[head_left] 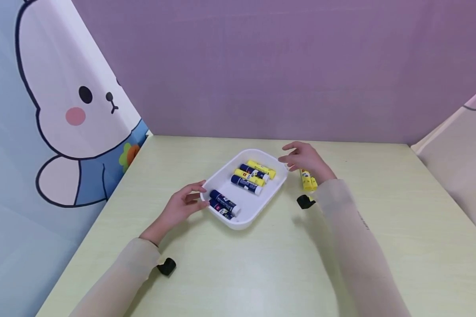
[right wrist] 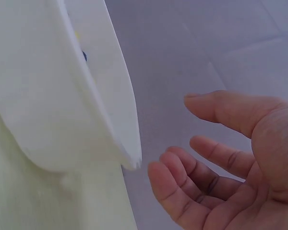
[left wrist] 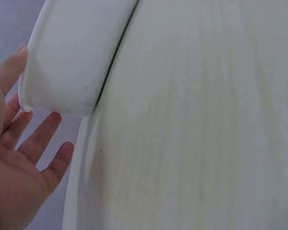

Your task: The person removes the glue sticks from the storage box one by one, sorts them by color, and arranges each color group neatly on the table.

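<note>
white and round-cornered, a tray (head_left: 242,226) is set aslant on the pale tabletop (head_left: 238,273), between two hands. its left corner is held by the left hand (head_left: 180,202), the thumb placed at one side and the other fingers spread at the other, so the corner is lightly clamped between them. the opposite end is approached on the far right by the right hand (head_left: 305,158), whose fingers are loosely bent and parted from the thumb; nothing is held there, and in the right wrist view a gap is seen between fingers and rim. inside the tray, two yellow tubes (head_left: 261,169) and two blue tubes (head_left: 246,184) are laid alternately in the far half, while a blue pair (head_left: 225,202) is placed side by side near the left hand. more yellow tubes (head_left: 306,179) are seen on the tabletop beside the right wrist, partly hidden by it, so their number cannot be told. both forearms are covered by light sleeves (head_left: 361,255), and the tabletop is backed by a purple cloth (head_left: 262,66).
</note>
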